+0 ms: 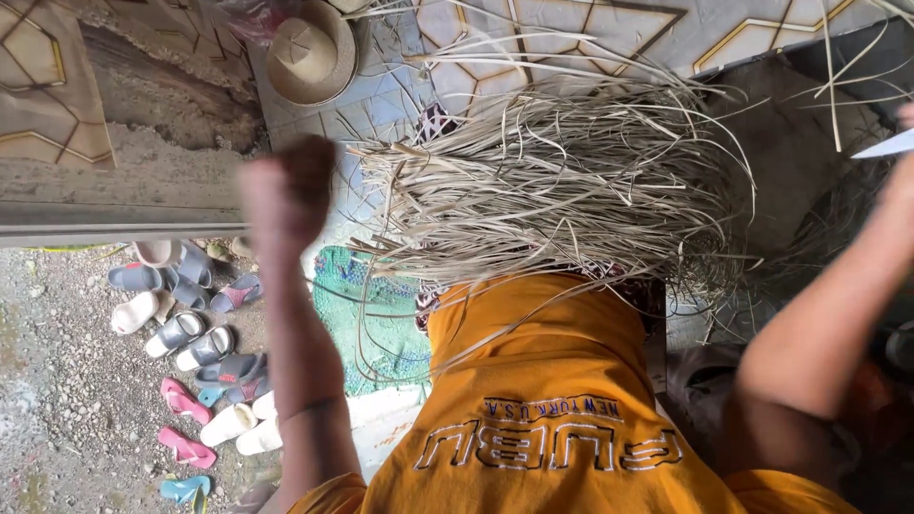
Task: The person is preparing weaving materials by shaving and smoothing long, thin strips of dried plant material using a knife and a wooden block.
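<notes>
A big bundle of dry, pale leaf strips [562,190] lies across my lap, above my orange shirt [543,381]. My left hand [286,190] is raised to the left of the bundle, blurred and closed in a fist; I cannot tell whether a thin strip is inside it. My right forearm comes in from the right, and my right hand [903,157] is cut off by the frame edge. A pale flat blade [881,146] sticks out leftward from that hand, over a dark cloth [790,143].
A woven straw hat [309,52] lies on the patterned tile floor [571,29] beyond the bundle. Several sandals and slippers [190,333] are scattered on gravel at the lower left, below a concrete step. A green mat [367,314] lies beside my lap.
</notes>
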